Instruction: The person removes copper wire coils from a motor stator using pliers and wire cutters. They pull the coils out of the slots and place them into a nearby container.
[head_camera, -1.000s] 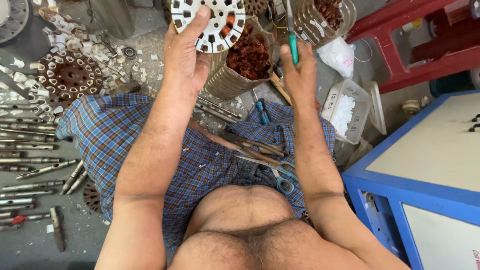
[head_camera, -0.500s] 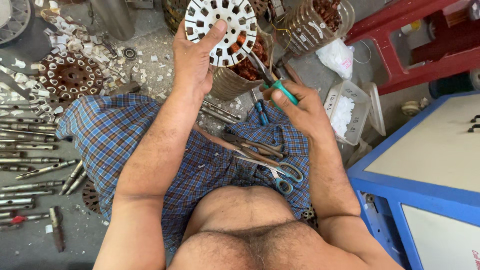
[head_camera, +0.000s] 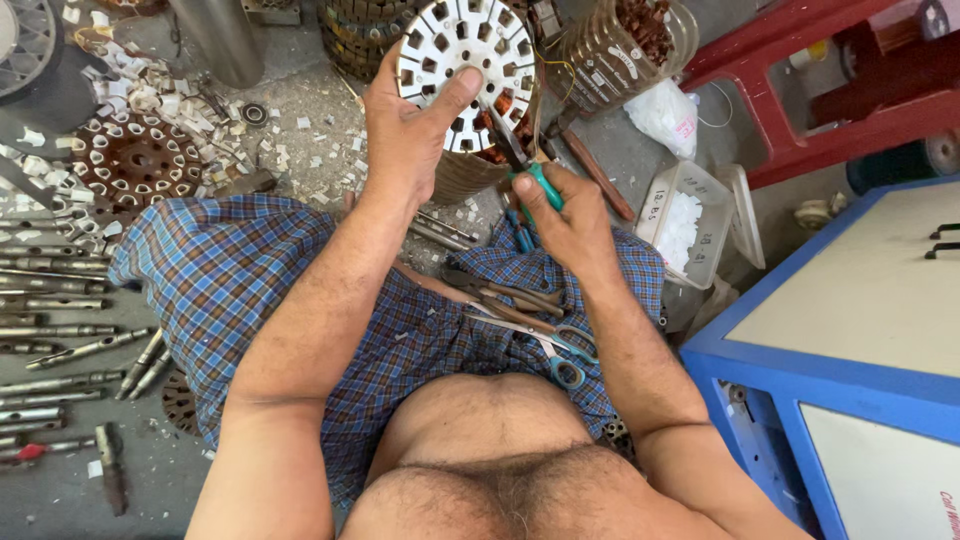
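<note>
- Metal rods (head_camera: 60, 300) lie in rows on the floor along its left edge; each rod runs roughly left to right; the rows run from mid-height toward the near-left corner
- A rusty slotted disc (head_camera: 135, 160) lies flat on the floor beyond the rods; white paper scraps (head_camera: 150, 95) are scattered around it and toward the far edge
- The checked cloth (head_camera: 230, 280) covers the person's lap and spreads across the middle of the floor
- The left hand (head_camera: 405, 140) is raised over the far middle of the floor; its fingers are clenched on the white slotted disc (head_camera: 465, 45), thumb pressed on the face near the centre hole, the other fingers behind the rim; the disc is held face-on to the camera, clear of the floor
- The right hand (head_camera: 565, 220) sits just below and right of the disc; its fingers are closed around the green handles of the pliers (head_camera: 525, 165); the pliers' tip points up at the lower right rim of the disc; contact cannot be confirmed
- Scissors (head_camera: 545, 345) with blue-green handles rest on the cloth beneath the right forearm
- A clear plastic box (head_camera: 690, 225) with white contents stands on the floor right of the right hand
- A blue cabinet (head_camera: 850, 340) occupies the near-right corner
</note>
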